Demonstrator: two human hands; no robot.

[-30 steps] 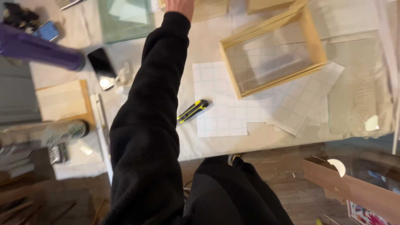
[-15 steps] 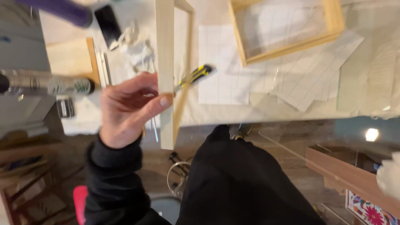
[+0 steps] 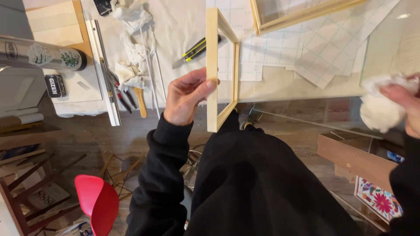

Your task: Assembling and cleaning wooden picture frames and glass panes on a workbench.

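The head camera looks down at a work table covered in white. The left hand holds a small wooden frame up on its edge, just in front of the table's near side. The thumb and fingers pinch the frame's left bar, with the thumb on the front. The right hand is far off at the right edge of the picture. Its fingers curl around a crumpled white cloth, but part of the hand is cut off, so I cannot tell just how tight they hold. On the table, behind the frame, lies a yellow and black utility knife beside sheets of grid paper. A bigger wooden frame lies on the paper. To the left are a metal ruler, white rags, a few small tools and a dark spray can on its side. Below, on the floor, a red chair shows.
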